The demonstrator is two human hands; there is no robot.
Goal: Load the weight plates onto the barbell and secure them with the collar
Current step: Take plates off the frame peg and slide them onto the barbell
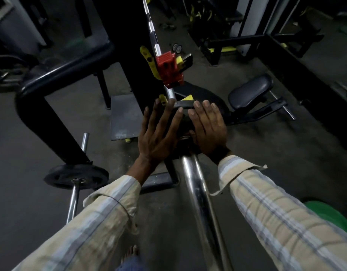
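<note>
Hands meet at the centre of the head view; the left hand (159, 132) lies flat with its fingers (164, 112) straight and spread, and the right hand (208, 130) lies flat with its fingers held together, both palms pressed against the outer face of a dark weight plate (185, 112) that sits on the barbell sleeve (194, 177); neither hand curls round anything; the sleeve is a thick chrome tube that runs from 6 o'clock up to the plate, and the thinner barbell shaft (154, 38) carries on toward 12 o'clock, through a red block (169, 69) of the rack; no collar is plainly seen on the sleeve.

Judged from its look, the plate is heavy, rigid iron or rubber-coated, unlikely to be harmed by contact; it should slide stiffly on the smooth, slippery chrome, so an even push with flat palms either side of the bore, as the hands now sit, seems the right hold; to lift such a plate, the rim would be the place to grip.

At 8 o'clock another plate (76, 176) rests on a storage peg (74, 198); a padded seat (251, 90) stands at 2 o'clock; striped sleeves (286, 222) cover both forearms.
</note>
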